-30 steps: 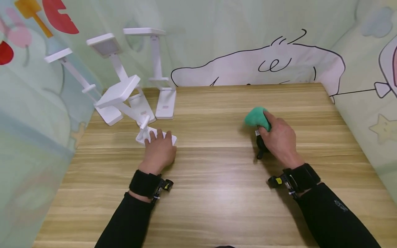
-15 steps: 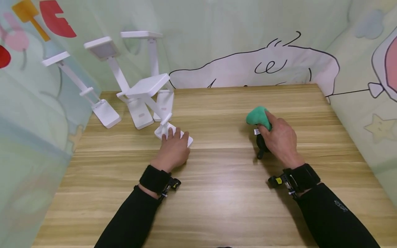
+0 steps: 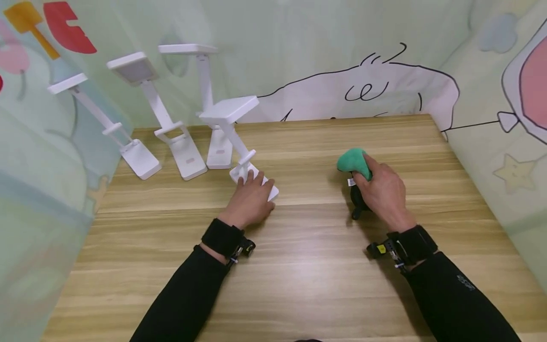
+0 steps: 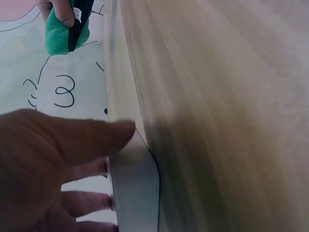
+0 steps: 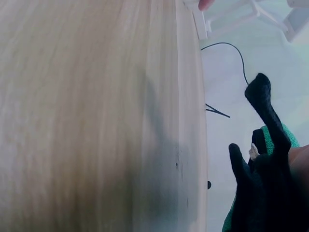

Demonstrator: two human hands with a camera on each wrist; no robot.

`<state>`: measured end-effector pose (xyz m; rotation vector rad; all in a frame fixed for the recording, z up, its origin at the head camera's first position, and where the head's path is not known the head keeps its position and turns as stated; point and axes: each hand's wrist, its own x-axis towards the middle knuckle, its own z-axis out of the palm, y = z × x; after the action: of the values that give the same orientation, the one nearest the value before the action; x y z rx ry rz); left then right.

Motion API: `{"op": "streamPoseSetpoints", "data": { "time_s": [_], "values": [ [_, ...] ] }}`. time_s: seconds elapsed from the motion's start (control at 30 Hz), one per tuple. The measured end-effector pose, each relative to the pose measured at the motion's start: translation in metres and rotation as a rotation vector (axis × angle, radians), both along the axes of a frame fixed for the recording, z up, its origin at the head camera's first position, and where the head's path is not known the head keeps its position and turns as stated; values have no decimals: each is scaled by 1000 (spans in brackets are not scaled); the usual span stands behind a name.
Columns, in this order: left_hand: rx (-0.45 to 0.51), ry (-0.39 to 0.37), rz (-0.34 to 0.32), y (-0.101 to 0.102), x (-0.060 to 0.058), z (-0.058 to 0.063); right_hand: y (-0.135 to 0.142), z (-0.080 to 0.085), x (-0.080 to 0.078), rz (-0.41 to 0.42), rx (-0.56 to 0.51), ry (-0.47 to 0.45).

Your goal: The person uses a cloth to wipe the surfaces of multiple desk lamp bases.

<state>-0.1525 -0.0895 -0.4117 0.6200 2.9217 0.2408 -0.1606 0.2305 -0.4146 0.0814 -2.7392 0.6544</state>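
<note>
A white folding desk lamp point(image 3: 230, 109) stands on the wooden table, its square head raised. My left hand point(image 3: 249, 202) grips the lamp's flat base, with the fingers over the top. In the left wrist view, the thumb point(image 4: 96, 137) lies along one side of the base point(image 4: 137, 188) and the other fingers across from it. Farther right, my right hand point(image 3: 384, 194) holds a plush toy point(image 3: 352, 160), green on top with black dangling limbs. The right wrist view shows those black limbs point(image 5: 260, 183) hanging; part of the toy is hidden by the hand.
Behind and left of the held lamp stand three more white desk lamps: a left one point(image 3: 141, 160), a middle one point(image 3: 187, 159) and a back one point(image 3: 220, 149). A printed fabric curtain point(image 3: 299, 42) rises behind the table point(image 3: 307, 266) and along both sides.
My left hand has slid the desk lamp to the right, away from the three other lamps. The right hand has stayed in place with the plush toy. The head view has shifted slightly.
</note>
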Motion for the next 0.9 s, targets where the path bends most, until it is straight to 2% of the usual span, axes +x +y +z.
{"op": "streamPoseSetpoints", "data": {
  "time_s": [0.1, 0.63, 0.77, 0.9],
  "values": [
    [14, 6, -64, 3, -7, 0, 0, 0, 0, -11, -14, -7],
    [97, -138, -317, 35, -33, 2, -1, 0, 2, -33, -75, -53],
    [111, -189, -361, 45, -36, 2, 0, 0, 2, -22, -110, -64],
    [102, -198, -384, 53, -37, 2, -1, 0, 2, -20, -131, -80]
  ]
}}
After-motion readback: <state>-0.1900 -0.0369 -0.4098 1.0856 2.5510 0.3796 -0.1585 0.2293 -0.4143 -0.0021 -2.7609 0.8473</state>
